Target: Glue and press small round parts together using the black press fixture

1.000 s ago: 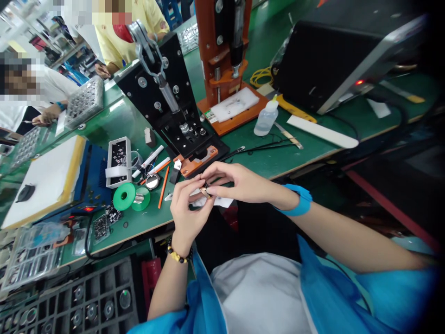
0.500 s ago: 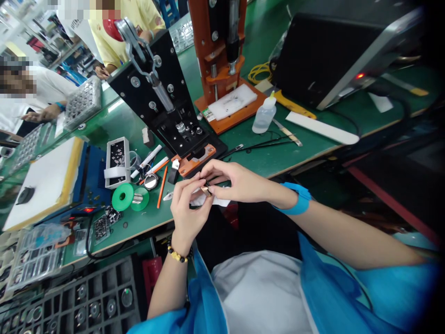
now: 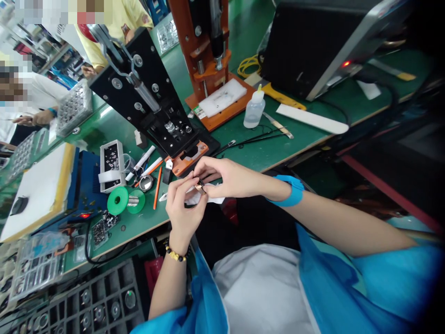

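Pinching a tiny brass-coloured metal part [image 3: 199, 187] between the bare left hand [image 3: 184, 208] and right hand [image 3: 232, 174], fingers [image 3: 208, 166] clenched (too loose a grip could drop it past the crumpled white sheet [image 3: 208, 198]).

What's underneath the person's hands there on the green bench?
A white sheet, cloth or paper, shows below the left hand and right hand, above the green bench. The hands cover most of it, so what lies directly beneath the small metal piece they pinch cannot be seen.

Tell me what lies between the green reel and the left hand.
An orange stick lies between the green reel and left hand, in the head view.
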`<state>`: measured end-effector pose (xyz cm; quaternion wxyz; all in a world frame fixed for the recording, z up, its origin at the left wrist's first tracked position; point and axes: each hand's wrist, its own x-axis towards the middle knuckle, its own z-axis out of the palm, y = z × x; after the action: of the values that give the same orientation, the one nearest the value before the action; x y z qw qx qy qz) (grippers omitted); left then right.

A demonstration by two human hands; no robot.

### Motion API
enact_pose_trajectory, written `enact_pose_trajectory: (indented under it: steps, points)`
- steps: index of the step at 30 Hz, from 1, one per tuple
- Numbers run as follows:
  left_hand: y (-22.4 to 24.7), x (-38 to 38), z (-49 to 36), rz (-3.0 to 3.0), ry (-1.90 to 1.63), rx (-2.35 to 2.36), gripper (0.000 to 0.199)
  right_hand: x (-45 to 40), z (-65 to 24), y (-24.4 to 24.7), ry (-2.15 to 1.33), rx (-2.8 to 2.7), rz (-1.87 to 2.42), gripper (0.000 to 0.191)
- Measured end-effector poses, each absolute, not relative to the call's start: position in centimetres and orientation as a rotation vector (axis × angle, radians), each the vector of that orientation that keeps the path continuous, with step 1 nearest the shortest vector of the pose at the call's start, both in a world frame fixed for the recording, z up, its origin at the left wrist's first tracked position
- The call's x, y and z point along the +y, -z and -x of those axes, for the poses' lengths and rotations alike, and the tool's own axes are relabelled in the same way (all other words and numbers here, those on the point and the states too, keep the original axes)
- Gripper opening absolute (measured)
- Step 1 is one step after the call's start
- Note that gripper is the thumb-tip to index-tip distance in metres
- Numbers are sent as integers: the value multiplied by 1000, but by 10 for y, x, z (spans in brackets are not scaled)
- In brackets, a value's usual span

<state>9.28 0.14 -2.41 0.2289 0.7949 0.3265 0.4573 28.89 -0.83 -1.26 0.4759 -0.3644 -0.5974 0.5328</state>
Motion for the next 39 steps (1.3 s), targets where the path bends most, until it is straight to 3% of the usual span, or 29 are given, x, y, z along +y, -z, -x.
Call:
enact_pose_trajectory:
  steps: [15,39]
  points:
    - [20,3,-92,-2063,-1239,860,40,-5,-289,9,-1409,-1384,842,34]
    - [22,4,-93,-2033,-1209,923,35,-8,-286,8,-1290,-1447,936,35]
